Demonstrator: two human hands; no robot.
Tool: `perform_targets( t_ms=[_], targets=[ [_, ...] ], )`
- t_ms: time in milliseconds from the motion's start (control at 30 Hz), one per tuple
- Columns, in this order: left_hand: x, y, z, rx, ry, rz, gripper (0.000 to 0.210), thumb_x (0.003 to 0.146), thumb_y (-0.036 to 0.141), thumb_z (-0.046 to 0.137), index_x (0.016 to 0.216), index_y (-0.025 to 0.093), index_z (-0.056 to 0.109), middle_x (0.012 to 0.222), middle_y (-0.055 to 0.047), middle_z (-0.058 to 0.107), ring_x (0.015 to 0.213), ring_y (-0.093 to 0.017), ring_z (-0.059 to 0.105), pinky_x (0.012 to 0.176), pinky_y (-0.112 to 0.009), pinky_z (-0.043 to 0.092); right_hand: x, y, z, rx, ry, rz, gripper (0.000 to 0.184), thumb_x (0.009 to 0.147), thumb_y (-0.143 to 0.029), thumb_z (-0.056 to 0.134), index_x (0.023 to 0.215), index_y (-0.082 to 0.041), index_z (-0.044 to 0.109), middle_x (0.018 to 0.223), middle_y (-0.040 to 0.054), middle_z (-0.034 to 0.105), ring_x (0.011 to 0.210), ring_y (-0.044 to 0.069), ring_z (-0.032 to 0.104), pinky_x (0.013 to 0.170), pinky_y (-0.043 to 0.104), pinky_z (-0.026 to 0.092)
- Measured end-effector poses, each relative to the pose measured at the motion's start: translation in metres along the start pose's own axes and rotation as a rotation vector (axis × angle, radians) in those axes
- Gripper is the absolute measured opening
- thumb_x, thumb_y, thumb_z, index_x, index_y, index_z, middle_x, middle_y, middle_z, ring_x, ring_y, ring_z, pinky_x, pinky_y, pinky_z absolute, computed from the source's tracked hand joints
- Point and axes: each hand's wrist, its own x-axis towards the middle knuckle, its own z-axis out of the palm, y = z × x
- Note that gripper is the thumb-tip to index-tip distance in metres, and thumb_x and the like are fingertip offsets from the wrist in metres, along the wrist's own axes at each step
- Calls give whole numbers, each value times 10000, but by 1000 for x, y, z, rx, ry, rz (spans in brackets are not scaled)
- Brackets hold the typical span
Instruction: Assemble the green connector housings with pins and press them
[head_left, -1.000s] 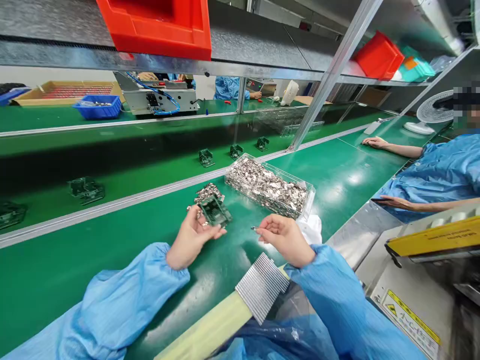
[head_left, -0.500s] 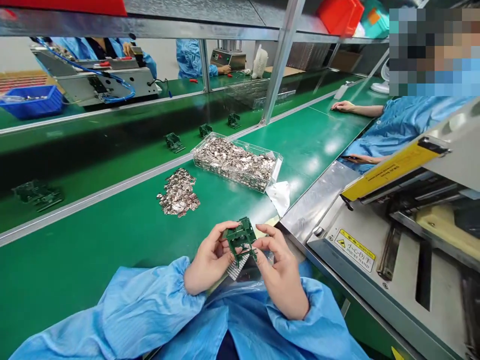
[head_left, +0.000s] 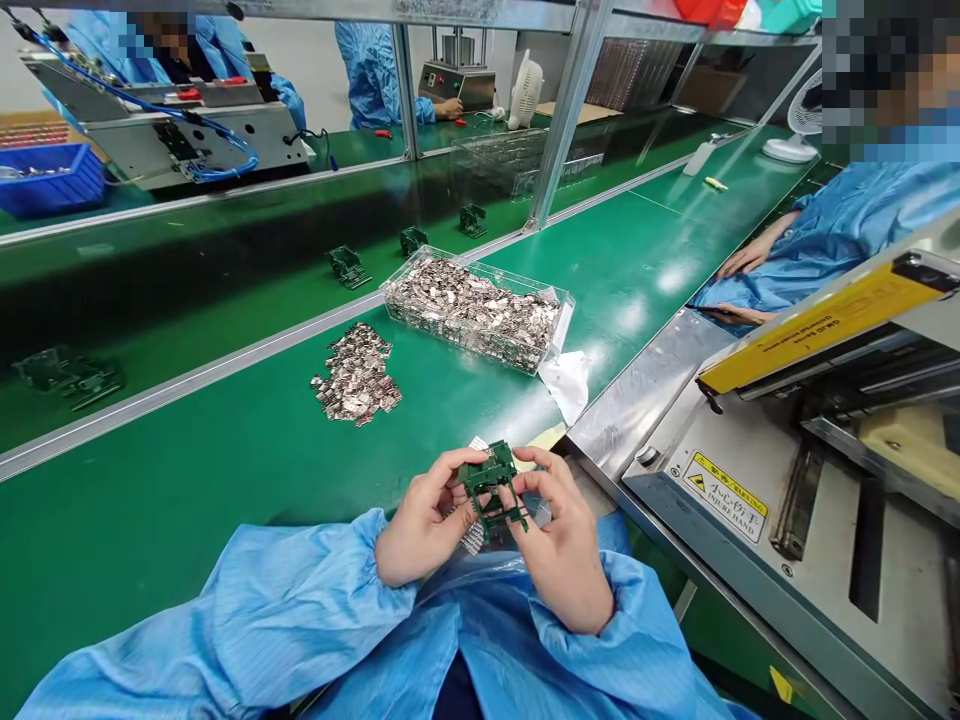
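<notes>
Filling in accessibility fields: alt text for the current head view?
A person's left hand and right hand hold a green openwork frame. Ahead, on a green workbench, are a pile of small metal pieces and a clear tray filled with more; a warning-labelled machine stands at right.

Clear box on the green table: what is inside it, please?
Inside the clear box lies a heap of small silvery pieces. They cover its floor, so the floor and whatever is buried deep in the heap cannot be seen.
</notes>
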Motion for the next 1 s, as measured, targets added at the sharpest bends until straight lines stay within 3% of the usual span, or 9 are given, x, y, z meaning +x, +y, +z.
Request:
perform_targets(
  t_ms=[233, 433, 533, 633, 733, 1000],
  targets=[
    [-3, -2, 1, -10, -14, -17, 368, 875, 280, 636, 1223, 251, 522, 915, -33, 665, 729, -121, 635, 657, -204, 515, -4, 2, 3, 85, 16, 16, 88, 898, -218, 566, 820, -220, 604, 1166, 89, 550, 1085, 237, 561, 890, 371, 456],
    [-8, -6, 1, 149, 17, 11, 331, 890, 259, 600, 1215, 267, 539, 838, -13, 640, 604, -99, 546, 546, -190, 453, -8, 1, 9, 48, 83, 4, 78, 889, -232, 583, 814, -218, 597, 1117, 98, 563, 1061, 254, 561, 888, 398, 476],
    [-9, -7, 2, 185, 87, 9, 292, 883, 271, 599, 1174, 271, 567, 829, -12, 634, 577, -101, 517, 518, -195, 435, -11, 4, 12, 92, 76, 27, 86, 911, -251, 559, 839, -217, 591, 1072, 95, 578, 988, 243, 582, 857, 400, 505],
    [-8, -6, 3, 201, 122, -2, 278, 869, 280, 609, 1146, 275, 578, 804, -5, 626, 572, -106, 515, 520, -200, 436, -12, 6, 15, 206, 46, 93, 85, 916, -294, 568, 882, -217, 577, 959, 65, 603, 817, 198, 600, 727, 339, 535],
    [-8, -4, 4, 197, 131, -18, 275, 859, 270, 611, 1132, 255, 580, 741, 3, 602, 565, -111, 509, 517, -203, 432, -11, 7, 18, 342, 42, 174, 142, 887, -343, 614, 849, -212, 576, 866, 37, 614, 701, 166, 593, 617, 283, 528],
    [-8, 2, 6, 250, 170, -18, 291, 818, 204, 621, 1104, 237, 584, 741, 1, 615, 545, -99, 508, 492, -192, 417, -4, 1, 24, 476, 138, 231, 197, 740, -332, 749, 688, -202, 610, 718, 22, 625, 662, 159, 595, 581, 247, 516]
  ],
)
